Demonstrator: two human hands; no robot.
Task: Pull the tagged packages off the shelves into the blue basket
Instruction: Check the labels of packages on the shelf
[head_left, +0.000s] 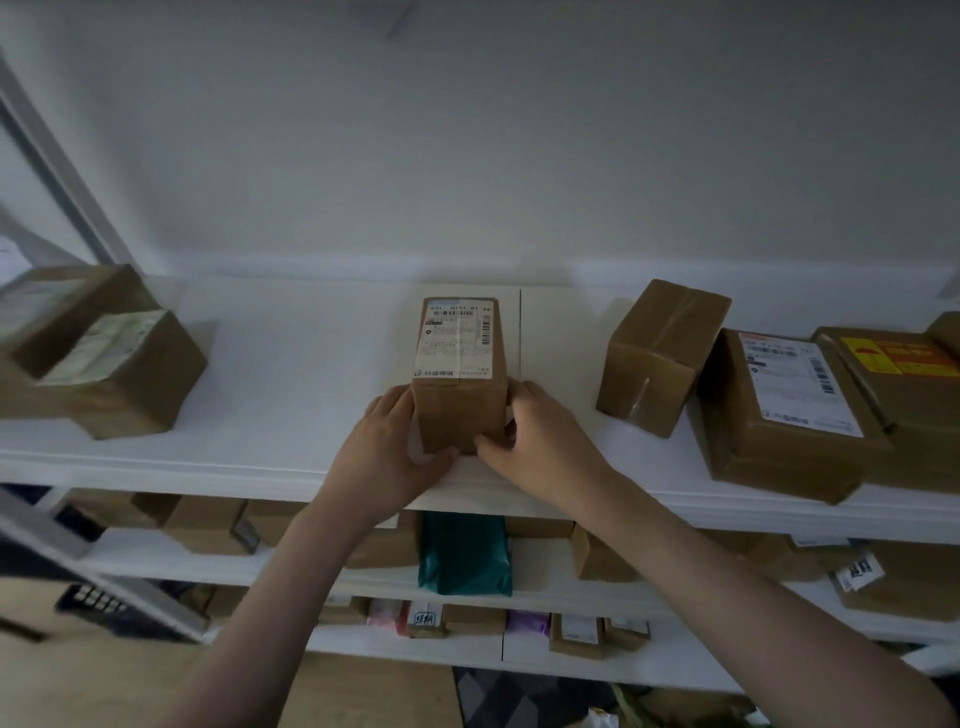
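Two hands bracket one labelled carton (460, 371) standing near the front edge of the top shelf (291, 364), midway between the stacked boxes at left (104, 353) and the tilted box at right (660, 353). Left hand (392, 447) clasps the carton's left wall, thumb under the near corner; right hand (540, 431) curls round the right wall, fingers on the near face. Taped cardboard looks stiff and, likely, light — smooth tape may slip, so opposed side walls low down seem the best purchase. No blue basket is visible.
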